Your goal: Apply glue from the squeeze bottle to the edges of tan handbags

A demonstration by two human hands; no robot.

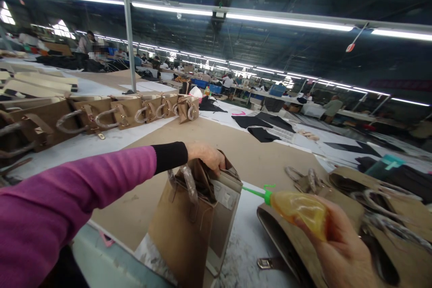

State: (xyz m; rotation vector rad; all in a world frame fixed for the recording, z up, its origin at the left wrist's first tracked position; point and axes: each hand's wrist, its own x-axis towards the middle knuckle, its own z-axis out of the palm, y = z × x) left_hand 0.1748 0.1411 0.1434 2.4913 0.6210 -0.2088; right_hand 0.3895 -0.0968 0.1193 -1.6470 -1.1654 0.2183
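Observation:
A brown handbag [189, 229] stands tilted before me, its side panel turned to the right and its handles wrapped in clear film. My left hand [207, 155] reaches over its top with fingers curled down on the dark lining at the opening; part of the fingers is hidden inside. My right hand [340, 238] squeezes a soft squeeze bottle [297, 209] of amber liquid, probably glue. Its green nozzle points left, and the tip is at the upper edge of the bag's side panel; whether it touches, I cannot tell.
Several brown handbags [128, 112] stand in a row at the left. More bags [388, 193] lie at the right, close to my right hand. Black cut pieces [259, 126] rest on the far table. A metal post [128, 31] rises behind the row; people work farther back.

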